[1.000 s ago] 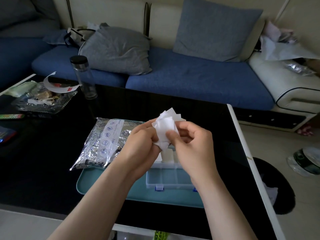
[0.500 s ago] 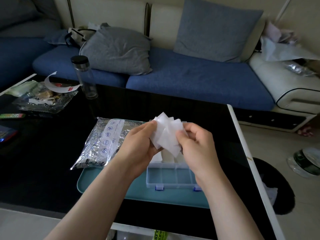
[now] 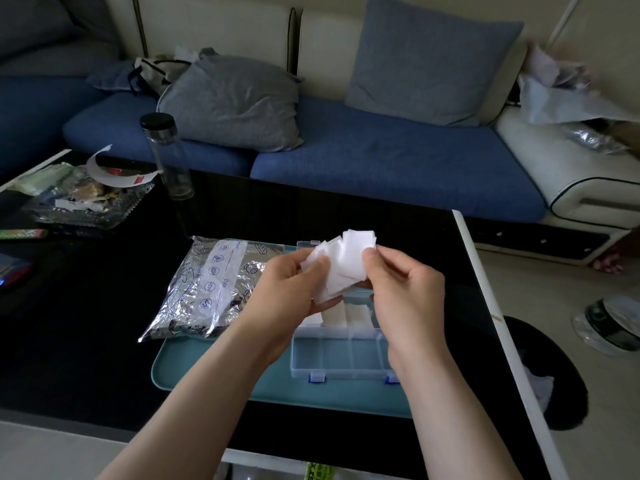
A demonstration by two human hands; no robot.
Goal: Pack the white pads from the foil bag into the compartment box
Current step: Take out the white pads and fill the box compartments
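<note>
Pad stack (image 3: 341,263) now fanned wider than before, left hand (image 3: 291,289) and right hand (image 3: 403,285) pinching it above compartment box (image 3: 341,355); sorting for insertion likely.

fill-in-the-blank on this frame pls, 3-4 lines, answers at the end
1. The left hand and right hand together hold a bunch of white ____.
2. The compartment box sits on a teal ____.
3. The foil bag lies to the ____ of that box.
4. The clear bottle has a ____ cap.
Answers: pads; tray; left; black.
</note>
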